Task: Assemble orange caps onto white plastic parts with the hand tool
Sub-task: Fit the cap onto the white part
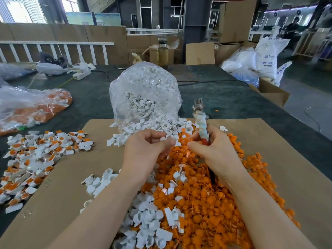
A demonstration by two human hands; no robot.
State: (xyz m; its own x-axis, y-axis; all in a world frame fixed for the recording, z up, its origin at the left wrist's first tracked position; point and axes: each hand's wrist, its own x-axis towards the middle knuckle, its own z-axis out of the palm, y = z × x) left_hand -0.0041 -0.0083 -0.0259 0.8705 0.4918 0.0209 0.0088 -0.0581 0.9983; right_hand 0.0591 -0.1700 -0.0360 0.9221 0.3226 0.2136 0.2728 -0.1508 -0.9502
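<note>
My left hand (147, 150) pinches a small white plastic part (166, 139) between thumb and fingers, above the heap. My right hand (213, 150) grips the hand tool (201, 123), whose cloth-wrapped shaft and metal head point up and away from me. A big heap of orange caps (206, 194) lies under both hands on the cardboard sheet (280, 159). Loose white parts (149, 221) are scattered near my forearms. A pile of white parts with orange caps fitted (36, 159) lies at the left.
A clear bag of white parts (145, 94) stands open behind my hands and spills onto the cardboard. Another bag with orange pieces (34, 106) lies far left. A glass bottle (162, 53), cardboard boxes and white sacks (265, 56) stand beyond the dark table.
</note>
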